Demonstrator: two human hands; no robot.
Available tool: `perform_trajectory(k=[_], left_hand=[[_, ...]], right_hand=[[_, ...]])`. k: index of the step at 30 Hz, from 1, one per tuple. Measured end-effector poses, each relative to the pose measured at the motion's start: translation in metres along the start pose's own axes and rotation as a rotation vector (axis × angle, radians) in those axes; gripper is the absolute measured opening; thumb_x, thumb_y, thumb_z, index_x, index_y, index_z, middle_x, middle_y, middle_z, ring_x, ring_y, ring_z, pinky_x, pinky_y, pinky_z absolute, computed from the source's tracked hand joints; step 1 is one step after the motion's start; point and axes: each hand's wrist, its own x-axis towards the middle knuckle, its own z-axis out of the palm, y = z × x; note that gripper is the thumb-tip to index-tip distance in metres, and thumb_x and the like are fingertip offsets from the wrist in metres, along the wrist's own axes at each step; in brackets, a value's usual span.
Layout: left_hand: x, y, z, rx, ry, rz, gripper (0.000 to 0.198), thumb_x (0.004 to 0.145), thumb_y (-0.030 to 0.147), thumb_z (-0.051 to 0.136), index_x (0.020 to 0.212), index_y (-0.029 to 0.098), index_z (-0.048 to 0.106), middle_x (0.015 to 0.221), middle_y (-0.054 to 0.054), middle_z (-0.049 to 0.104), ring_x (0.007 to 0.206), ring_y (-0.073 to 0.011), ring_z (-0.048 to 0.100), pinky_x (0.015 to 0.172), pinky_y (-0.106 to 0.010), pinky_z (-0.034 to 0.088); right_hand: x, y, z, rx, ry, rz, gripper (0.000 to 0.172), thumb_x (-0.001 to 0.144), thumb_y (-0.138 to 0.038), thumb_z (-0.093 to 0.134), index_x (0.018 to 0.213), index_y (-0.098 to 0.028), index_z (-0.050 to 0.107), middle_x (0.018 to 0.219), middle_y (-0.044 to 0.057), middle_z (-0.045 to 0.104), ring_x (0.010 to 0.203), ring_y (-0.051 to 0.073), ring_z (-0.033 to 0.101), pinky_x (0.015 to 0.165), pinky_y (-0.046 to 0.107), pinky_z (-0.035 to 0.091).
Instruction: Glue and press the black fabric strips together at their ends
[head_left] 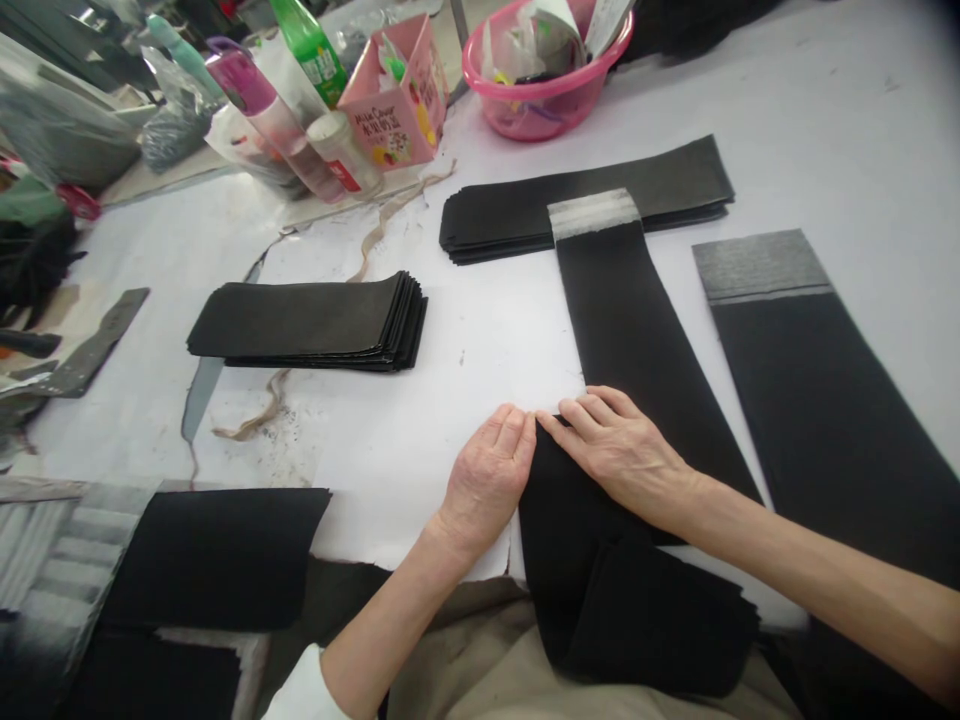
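A long black strip of sheet material (559, 510) runs over the table's front edge and folds back over itself on my lap. At its far end my left hand (491, 480) is closed, pinching the corner. My right hand (626, 450) lies along the same end, fingers bent and pressed on its edge, the index fingertip beside the left hand. What lies beneath those fingers is hidden. Under and beyond the right hand stretches another black strip (630, 300) with a whitish band at its far end. A similar strip (825, 400) with a grey end lies to the right.
Stacks of black pieces lie at left (300, 320) and farther back (585, 195). Behind them stand a pink basin (540, 105), a pink box (401, 100), a purple-capped bottle (277, 120) and a white jar (341, 150). More black pieces (217, 555) hang at front left.
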Motion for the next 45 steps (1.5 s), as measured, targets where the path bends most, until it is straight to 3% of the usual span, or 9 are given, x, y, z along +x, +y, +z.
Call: perform_trajectory(k=[9,18,24,37,45], left_hand=[[-0.001,-0.003,-0.001,-0.001,0.029,0.026,0.03,0.095,0.004,0.045,0.123,0.001,0.056,0.125,-0.019,0.059,0.126,-0.0295,0.052,0.106,-0.041,0.05],[-0.007,-0.005,0.008,-0.062,0.062,-0.036,0.03,0.096,0.005,0.043,0.123,0.003,0.054,0.129,-0.019,0.056,0.132,-0.0279,0.046,0.108,-0.041,0.048],[-0.008,-0.004,0.009,-0.083,0.051,-0.04,0.036,0.096,0.008,0.043,0.131,0.009,0.05,0.132,-0.019,0.054,0.132,-0.0292,0.046,0.106,-0.043,0.049],[-0.009,-0.007,0.0,0.004,0.038,0.001,0.032,0.094,0.003,0.044,0.125,0.002,0.053,0.129,-0.023,0.055,0.129,-0.0318,0.05,0.104,-0.043,0.051],[-0.015,-0.004,0.002,0.025,0.112,-0.023,0.032,0.093,0.0,0.044,0.124,0.002,0.053,0.13,-0.022,0.056,0.129,-0.0302,0.05,0.102,-0.044,0.053]], right_hand=[[0.0,-0.002,0.002,-0.003,0.017,-0.001,0.036,0.096,-0.006,0.042,0.13,-0.009,0.055,0.103,0.012,0.058,0.097,0.027,0.052,0.099,0.047,0.04],[0.001,-0.002,0.001,0.001,0.016,-0.008,0.037,0.096,-0.006,0.043,0.131,-0.007,0.054,0.104,0.013,0.057,0.098,0.028,0.052,0.1,0.047,0.04],[0.001,-0.002,0.002,0.028,0.034,0.001,0.035,0.096,-0.007,0.045,0.13,-0.008,0.055,0.102,0.013,0.058,0.098,0.028,0.052,0.1,0.047,0.04],[0.0,-0.001,0.0,0.03,-0.011,0.01,0.036,0.097,-0.008,0.042,0.132,-0.01,0.053,0.106,0.011,0.056,0.1,0.028,0.051,0.101,0.048,0.039],[-0.004,0.001,0.001,0.056,0.054,0.026,0.037,0.093,-0.004,0.047,0.129,-0.011,0.054,0.105,0.01,0.057,0.097,0.025,0.051,0.103,0.047,0.036]])
